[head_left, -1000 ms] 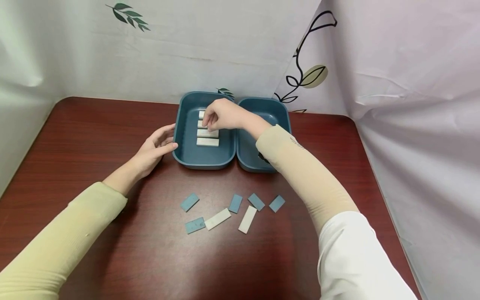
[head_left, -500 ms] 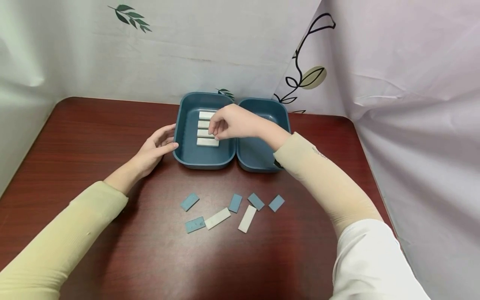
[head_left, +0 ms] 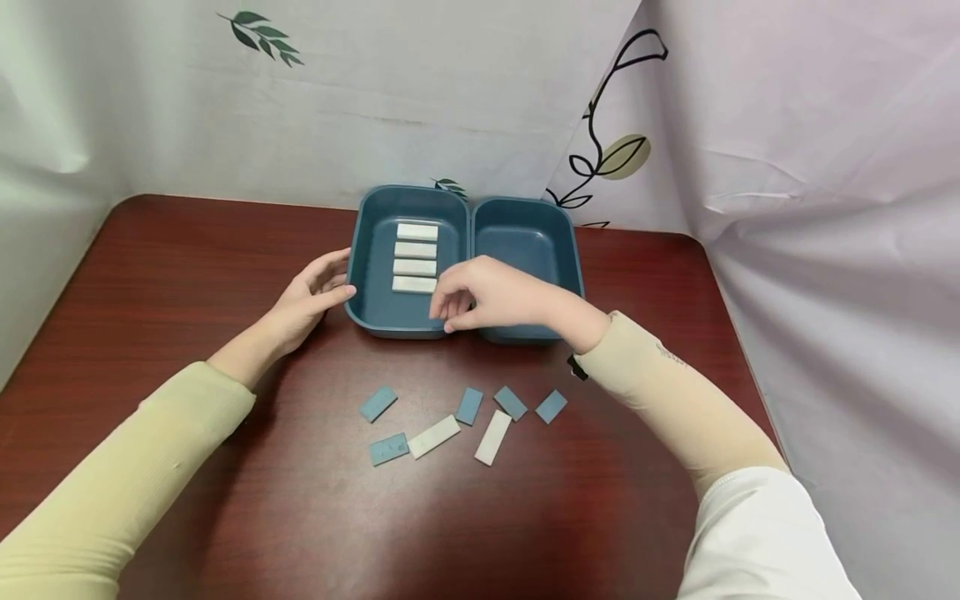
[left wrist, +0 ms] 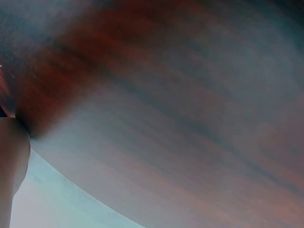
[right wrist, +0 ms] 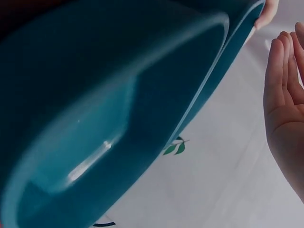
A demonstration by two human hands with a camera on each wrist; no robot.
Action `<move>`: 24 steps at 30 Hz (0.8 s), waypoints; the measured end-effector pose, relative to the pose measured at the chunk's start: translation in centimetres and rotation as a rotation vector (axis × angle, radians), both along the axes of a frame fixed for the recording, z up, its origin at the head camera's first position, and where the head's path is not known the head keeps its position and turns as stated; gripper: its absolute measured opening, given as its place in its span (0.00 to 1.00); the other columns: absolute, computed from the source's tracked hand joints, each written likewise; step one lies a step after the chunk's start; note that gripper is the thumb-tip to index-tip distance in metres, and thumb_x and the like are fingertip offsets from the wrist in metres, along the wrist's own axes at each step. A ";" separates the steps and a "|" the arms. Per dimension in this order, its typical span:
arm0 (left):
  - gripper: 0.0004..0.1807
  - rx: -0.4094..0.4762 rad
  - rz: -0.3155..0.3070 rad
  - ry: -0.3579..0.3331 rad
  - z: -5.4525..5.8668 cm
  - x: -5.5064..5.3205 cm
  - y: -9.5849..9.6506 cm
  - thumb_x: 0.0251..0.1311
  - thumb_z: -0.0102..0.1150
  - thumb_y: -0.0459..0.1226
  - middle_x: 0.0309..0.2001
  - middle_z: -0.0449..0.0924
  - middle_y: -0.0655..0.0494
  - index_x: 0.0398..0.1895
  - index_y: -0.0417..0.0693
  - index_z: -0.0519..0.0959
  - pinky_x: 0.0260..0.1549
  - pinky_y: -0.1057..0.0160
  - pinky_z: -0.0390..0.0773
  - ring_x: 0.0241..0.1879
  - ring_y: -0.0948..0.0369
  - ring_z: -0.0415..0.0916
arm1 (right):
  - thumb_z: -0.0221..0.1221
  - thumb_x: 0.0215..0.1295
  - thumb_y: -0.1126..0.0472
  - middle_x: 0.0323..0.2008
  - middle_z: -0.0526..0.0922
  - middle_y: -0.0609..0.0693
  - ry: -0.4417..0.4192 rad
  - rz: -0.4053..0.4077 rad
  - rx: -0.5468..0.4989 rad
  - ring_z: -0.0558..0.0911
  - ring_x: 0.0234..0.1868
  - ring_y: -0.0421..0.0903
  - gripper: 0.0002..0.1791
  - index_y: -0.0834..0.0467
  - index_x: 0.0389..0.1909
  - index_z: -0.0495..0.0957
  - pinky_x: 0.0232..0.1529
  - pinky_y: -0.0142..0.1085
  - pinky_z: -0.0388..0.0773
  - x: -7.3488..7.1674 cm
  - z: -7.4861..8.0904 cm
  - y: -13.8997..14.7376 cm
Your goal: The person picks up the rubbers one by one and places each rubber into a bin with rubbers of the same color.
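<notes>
Two dark blue-green trays stand side by side near the back of the table. Inside the left tray [head_left: 375,312], several white rectangular tiles [head_left: 415,267] lie in a neat column. My left hand [head_left: 303,304] rests against that tray's left wall, thumb at the rim; its lower fingers are partly hidden. Over the front right part of the left tray, near its join with the right tray [head_left: 517,242], hovers my right hand [head_left: 491,293], fingers loosely bent and holding nothing. In the right wrist view that hand [right wrist: 289,109] also shows nothing between its fingers.
On the table in front of the trays lie several blue tiles [head_left: 469,406] and two white tiles, one slanted [head_left: 434,437] and one steeper [head_left: 492,437]. White patterned cloth [head_left: 300,125] hangs behind and beside the brown table [head_left: 300,500].
My right hand has moved from over the white tiles toward the front right, uncovering the column. My left hand stays against the tray.
</notes>
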State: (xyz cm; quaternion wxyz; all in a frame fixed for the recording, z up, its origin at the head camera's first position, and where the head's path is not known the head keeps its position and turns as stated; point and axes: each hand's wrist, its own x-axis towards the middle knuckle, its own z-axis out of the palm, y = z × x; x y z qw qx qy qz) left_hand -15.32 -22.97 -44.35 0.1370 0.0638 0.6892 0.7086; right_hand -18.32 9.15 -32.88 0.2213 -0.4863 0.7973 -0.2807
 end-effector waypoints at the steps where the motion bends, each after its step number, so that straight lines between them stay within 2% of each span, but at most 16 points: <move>1: 0.35 0.002 0.000 0.000 0.0 0.0 0.0 0.80 0.55 0.33 0.73 0.67 0.57 0.85 0.49 0.57 0.62 0.75 0.71 0.66 0.67 0.71 | 0.71 0.68 0.66 0.45 0.89 0.51 -0.004 0.006 -0.001 0.87 0.42 0.41 0.08 0.60 0.46 0.89 0.48 0.33 0.86 0.3 -0.1 0.1; 12: 0.34 0.015 0.002 0.003 -0.1 0.1 -0.1 0.79 0.55 0.33 0.71 0.69 0.61 0.84 0.49 0.58 0.62 0.75 0.71 0.65 0.67 0.72 | 0.72 0.68 0.65 0.43 0.87 0.49 -0.048 0.080 -0.018 0.85 0.41 0.37 0.08 0.60 0.46 0.88 0.48 0.37 0.88 3.2 -1.7 0.4; 24: 0.35 0.001 0.000 0.005 0.0 0.1 0.0 0.79 0.55 0.33 0.72 0.68 0.57 0.85 0.49 0.57 0.62 0.75 0.71 0.66 0.67 0.71 | 0.73 0.66 0.66 0.43 0.87 0.48 -0.098 0.117 -0.009 0.84 0.40 0.33 0.08 0.59 0.44 0.88 0.45 0.27 0.85 5.4 -3.9 0.6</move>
